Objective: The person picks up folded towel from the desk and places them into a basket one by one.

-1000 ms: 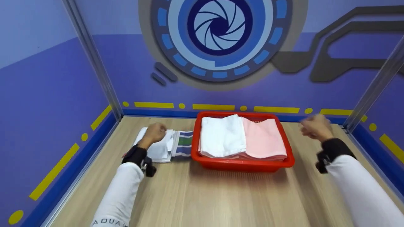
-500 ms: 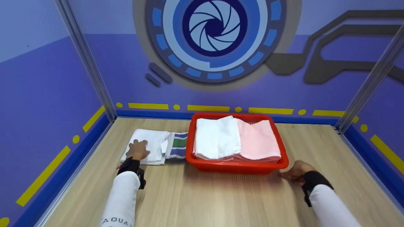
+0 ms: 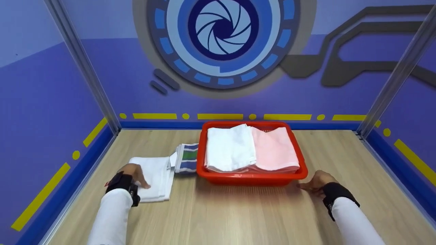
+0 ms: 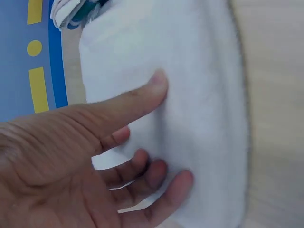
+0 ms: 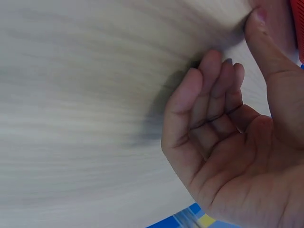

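My left hand [image 3: 133, 173] lies over the left edge of a folded white towel [image 3: 156, 177] on the table. In the left wrist view the thumb [image 4: 147, 92] lies across the towel's face, and the relaxed fingertips touch it lower down without visibly gripping it. To the towel's upper right sits a folded striped towel [image 3: 188, 157], partly hidden by the red basket [image 3: 252, 179]. My right hand [image 3: 316, 182] rests at the table beside the basket's front right corner. Its fingers are loosely bent and hold nothing, as the right wrist view shows.
The red basket carries a stack of folded white towels [image 3: 230, 148] beside a stack of folded pink towels [image 3: 275, 148]. Purple-blue printed walls [image 3: 102, 75] enclose the wooden table [image 3: 238, 217] at the back and sides.
My left hand and the white towel have slid towards me, drawing away from the striped towel. My right hand came down from the table's right side to the basket's corner, then stayed there.
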Motion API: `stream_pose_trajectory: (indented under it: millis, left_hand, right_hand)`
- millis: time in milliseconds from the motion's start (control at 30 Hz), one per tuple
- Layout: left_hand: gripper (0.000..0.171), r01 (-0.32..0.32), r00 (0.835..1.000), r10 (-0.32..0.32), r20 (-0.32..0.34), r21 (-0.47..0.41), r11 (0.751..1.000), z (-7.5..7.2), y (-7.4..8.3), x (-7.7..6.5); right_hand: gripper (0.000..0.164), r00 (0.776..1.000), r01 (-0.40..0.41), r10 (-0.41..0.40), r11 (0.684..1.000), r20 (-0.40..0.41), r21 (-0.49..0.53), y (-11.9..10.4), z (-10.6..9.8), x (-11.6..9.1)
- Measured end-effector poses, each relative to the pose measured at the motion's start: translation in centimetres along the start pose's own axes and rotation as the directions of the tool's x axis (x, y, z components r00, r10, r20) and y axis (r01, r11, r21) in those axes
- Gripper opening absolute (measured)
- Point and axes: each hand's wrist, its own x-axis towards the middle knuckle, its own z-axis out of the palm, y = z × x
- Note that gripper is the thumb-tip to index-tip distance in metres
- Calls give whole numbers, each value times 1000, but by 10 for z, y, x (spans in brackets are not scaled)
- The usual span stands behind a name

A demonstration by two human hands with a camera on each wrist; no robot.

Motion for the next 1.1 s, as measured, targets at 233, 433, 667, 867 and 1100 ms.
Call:
stream_pose_trajectory:
  millis: [233,433,667,867,1100]
  left_hand:
    - [67,94,995,-97,26,100,991,3,-16,-11]
    - [57,16,999,-23,26,260,966,18,-16,-30]
    - [65,-77,996,66,52,241,967,43,-8,-50]
    - [63,-166,985,172,-16,189,968,62,-8,-58]
    - [71,-210,976,216,-11,192,959,83,9,-49]
  right_hand:
    - [47,1000,-8,8,1000,-16,0,-1,5,6]
    - [47,1000,-3,2,999,-26,-38,0,4,11]
    - [53,998,48,-49,999,-49,-26,16,0,6]
    - [51,997,51,-52,998,-50,-28,18,-1,6]
    - [53,993,86,-90,995,-73,-54,20,-1,7]
